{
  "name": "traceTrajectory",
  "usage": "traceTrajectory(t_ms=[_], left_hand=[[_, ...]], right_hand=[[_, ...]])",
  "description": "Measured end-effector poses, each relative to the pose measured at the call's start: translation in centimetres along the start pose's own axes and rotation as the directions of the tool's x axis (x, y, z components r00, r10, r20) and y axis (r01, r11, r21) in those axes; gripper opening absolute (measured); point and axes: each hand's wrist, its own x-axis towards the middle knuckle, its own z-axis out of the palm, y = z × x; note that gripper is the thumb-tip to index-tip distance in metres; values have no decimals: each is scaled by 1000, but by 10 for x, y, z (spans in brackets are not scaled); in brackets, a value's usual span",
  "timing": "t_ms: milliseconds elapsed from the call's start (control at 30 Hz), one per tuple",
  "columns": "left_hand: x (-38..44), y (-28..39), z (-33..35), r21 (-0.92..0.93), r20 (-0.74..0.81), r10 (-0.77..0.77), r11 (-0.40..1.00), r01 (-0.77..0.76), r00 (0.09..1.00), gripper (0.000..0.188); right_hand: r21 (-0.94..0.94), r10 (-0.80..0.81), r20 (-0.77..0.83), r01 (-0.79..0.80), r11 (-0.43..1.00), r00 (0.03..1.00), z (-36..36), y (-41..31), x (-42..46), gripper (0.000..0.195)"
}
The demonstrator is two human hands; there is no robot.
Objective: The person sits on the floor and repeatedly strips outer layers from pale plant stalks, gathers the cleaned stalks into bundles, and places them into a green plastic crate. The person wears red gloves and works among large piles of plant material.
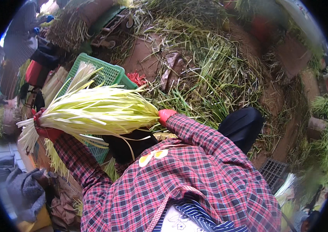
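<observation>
A large bunch of pale yellow chives (100, 108) stretches sideways above my lap. My left hand (47, 129), in a red glove, is clasped round the white stalk ends, which stick out past it at the left. At the other end, my red-gloved right hand (167, 116) grips the gathered leaf tips. Behind the bunch stands a tilted green plastic crate (119, 71), with a bundle of pale stalks (83, 69) against it. The bunch hides part of that crate. Red strips (136, 78) lie beside the crate's right corner.
Loose green leaves (216, 66) are heaped over the ground ahead. A wheeled cart (113, 33) stands at the upper left, near a person in striped clothing (20, 34). At the lower right is a black plastic crate (273, 174); grey cloth (26, 188) lies lower left.
</observation>
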Motion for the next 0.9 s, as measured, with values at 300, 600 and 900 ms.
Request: traceTrajectory(t_ms=[300,600,900], left_hand=[[-2,4,10,99,-110,84,992,-73,990,35],[-39,49,-22,89,-128,31,996,-20,991,29],[-69,56,-1,17,60,-36,999,35,998,34]], right_hand=[[674,-142,-151,207,709,978,52,59,-16,34],[535,-371,-260,453,713,891,-8,33,-147,46],[-439,-418,-91,340,832,904,20,5,-54,17]])
